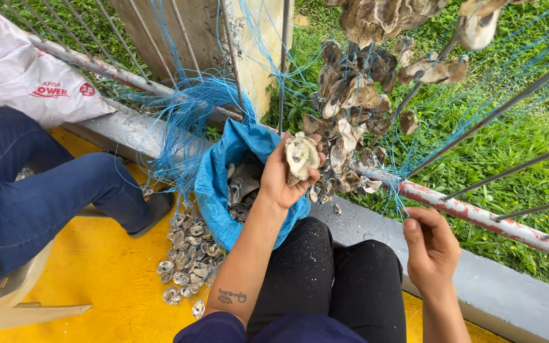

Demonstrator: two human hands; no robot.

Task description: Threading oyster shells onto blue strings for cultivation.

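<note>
so, line by line:
oyster shell [302,155]: pale, cupped, inner face up, raised just above the open mouth of the blue sack.
left hand [285,174]: fingers curled around the oyster shell, gripping it from below.
right hand [431,244]: to the right of the shell, fingertips pinched together near thin blue line [394,190]; whether it holds the line, cannot tell.
blue sack [223,184]: under the left hand, shells inside.
strung shells [357,95]: hanging right above the held shell, along the red-and-white railing [471,213].
loose shells [189,260]: piled on yellow floor [109,286], left of the sack.
seated person's leg [52,190]: blue jeans, far left of the sack.
</note>
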